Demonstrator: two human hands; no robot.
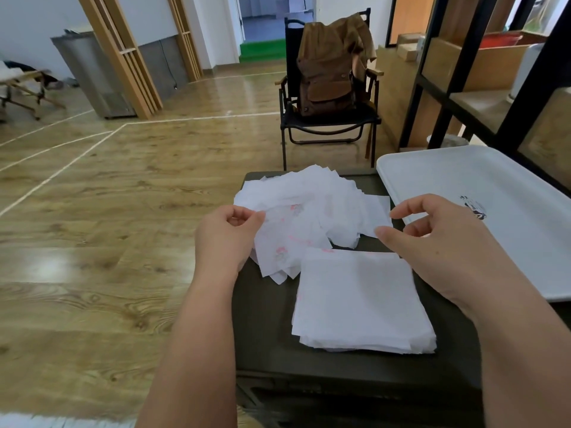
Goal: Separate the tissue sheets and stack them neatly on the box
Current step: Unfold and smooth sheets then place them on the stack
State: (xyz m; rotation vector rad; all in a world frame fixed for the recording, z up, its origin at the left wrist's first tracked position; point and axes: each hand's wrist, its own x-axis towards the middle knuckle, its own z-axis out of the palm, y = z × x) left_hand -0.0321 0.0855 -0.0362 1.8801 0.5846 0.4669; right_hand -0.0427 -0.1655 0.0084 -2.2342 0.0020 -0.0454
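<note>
Tissue sheets (296,217) fan thin and crinkled across the dark box (265,319); my left hand (228,236) pinches one, right hand's (438,242) grip apart.

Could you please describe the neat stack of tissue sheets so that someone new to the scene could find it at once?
Find the dark box in front of the person. The neat stack lies on its near half, below the right hand. Unlike the loose pile behind it, its edges are squared.
</note>
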